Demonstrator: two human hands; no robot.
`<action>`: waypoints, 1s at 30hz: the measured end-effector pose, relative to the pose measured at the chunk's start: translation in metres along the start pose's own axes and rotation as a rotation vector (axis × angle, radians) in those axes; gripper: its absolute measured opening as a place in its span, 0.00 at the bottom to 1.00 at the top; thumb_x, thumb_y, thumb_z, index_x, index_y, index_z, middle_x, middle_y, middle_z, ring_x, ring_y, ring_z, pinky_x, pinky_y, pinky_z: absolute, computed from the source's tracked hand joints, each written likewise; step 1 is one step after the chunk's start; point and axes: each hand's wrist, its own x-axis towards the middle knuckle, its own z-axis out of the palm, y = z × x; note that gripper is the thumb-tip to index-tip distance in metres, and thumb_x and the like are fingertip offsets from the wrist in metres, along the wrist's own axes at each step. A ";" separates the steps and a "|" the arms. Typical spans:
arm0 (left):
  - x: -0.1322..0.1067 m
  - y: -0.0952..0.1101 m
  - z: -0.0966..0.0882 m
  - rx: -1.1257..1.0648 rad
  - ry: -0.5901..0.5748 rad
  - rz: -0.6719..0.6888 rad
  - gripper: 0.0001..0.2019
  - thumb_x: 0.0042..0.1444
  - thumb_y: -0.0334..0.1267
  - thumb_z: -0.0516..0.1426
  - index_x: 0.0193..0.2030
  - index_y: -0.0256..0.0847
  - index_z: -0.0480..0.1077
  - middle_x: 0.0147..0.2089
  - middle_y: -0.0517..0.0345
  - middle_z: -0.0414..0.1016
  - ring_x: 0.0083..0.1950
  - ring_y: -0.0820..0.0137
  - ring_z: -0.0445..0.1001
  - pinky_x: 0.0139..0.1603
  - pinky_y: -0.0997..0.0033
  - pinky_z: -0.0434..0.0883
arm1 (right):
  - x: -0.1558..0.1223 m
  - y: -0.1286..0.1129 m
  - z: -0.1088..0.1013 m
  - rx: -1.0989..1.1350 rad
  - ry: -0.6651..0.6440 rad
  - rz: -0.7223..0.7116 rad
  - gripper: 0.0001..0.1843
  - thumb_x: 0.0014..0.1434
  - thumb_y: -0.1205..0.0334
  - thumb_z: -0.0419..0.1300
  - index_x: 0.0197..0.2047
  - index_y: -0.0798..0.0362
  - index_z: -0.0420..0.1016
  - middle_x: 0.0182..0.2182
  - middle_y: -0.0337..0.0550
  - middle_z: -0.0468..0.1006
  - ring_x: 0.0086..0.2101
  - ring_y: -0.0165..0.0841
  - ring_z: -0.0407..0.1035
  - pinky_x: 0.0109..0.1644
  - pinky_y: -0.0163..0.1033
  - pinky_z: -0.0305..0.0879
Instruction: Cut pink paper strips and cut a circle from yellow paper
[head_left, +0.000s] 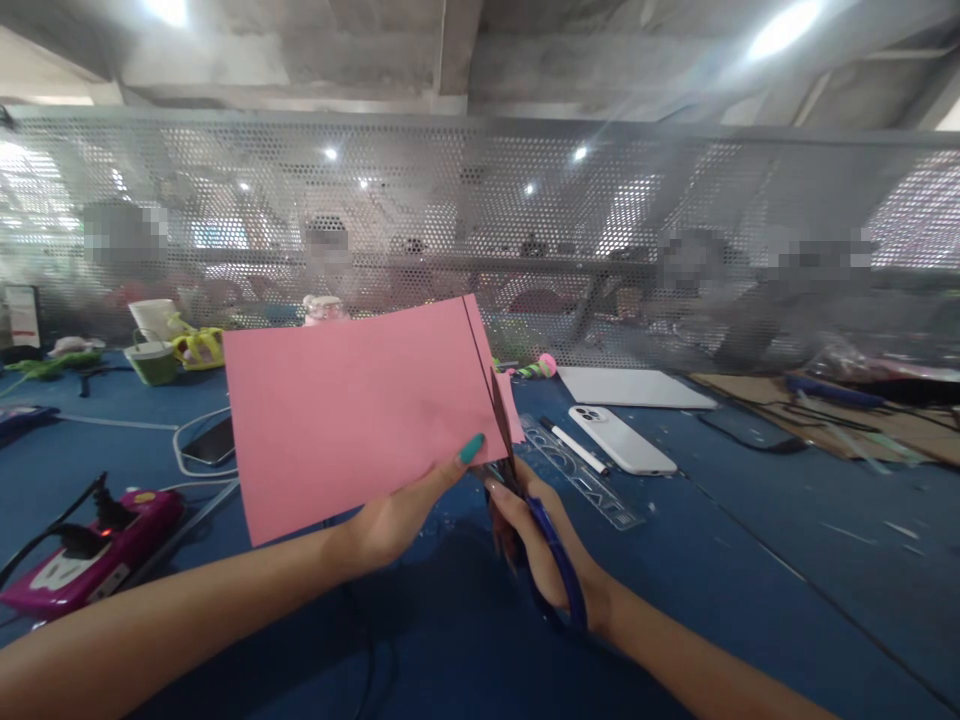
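My left hand (409,510) grips a pink sheet of paper (352,410) by its lower right edge, the thumb with a teal nail lying on top. A dark line runs down the sheet near its right side. In my right hand (551,520) is a pair of scissors (559,560) with blue handles, its blades at the lower right of the sheet along that line. A narrow pink strip hangs to the right of the blades. Part of my right fingers is hidden behind the handles.
Right of my hands lie a clear stencil ruler (585,475), a black-and-white marker (574,445), a white phone (622,440) and a white flat pad (637,388). A magenta power strip (97,560) with plugs sits at left. Cardboard (825,415) lies far right; a perforated metal screen (480,220) stands behind.
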 end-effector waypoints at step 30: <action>0.005 0.004 0.005 -0.084 0.086 -0.054 0.17 0.57 0.45 0.48 0.51 0.44 0.66 0.50 0.58 0.72 0.62 0.65 0.56 0.65 0.59 0.49 | 0.000 0.003 0.001 0.082 0.006 0.045 0.15 0.56 0.48 0.50 0.36 0.52 0.61 0.15 0.27 0.53 0.12 0.23 0.52 0.14 0.30 0.50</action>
